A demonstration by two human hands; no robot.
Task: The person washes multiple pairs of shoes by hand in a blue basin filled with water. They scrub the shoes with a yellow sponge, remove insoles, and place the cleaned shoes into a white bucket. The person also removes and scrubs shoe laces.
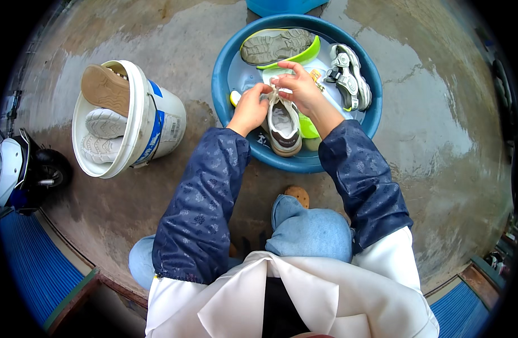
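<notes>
A white and dark sneaker (284,126) rests in the near part of a round blue plastic basin (225,101), its heel towards me. Over its front, my left hand (252,105) and my right hand (299,86) pinch its pale shoelace (274,89) between fingertips. Behind them in the basin lies a shoe with a grey sole (276,46) facing up and a lime-green edge. A grey and white strapped sandal (350,78) leans at the basin's right side. Lime-green and yellow items show partly beneath my hands; what they are is unclear.
Left of the basin, a white plastic bucket (166,110) lies tilted, holding several shoes with soles outward, one with a tan sole (104,88). A blue plastic object (284,6) touches the top edge of view. A motorbike (26,169) stands far left on the wet concrete floor (428,126).
</notes>
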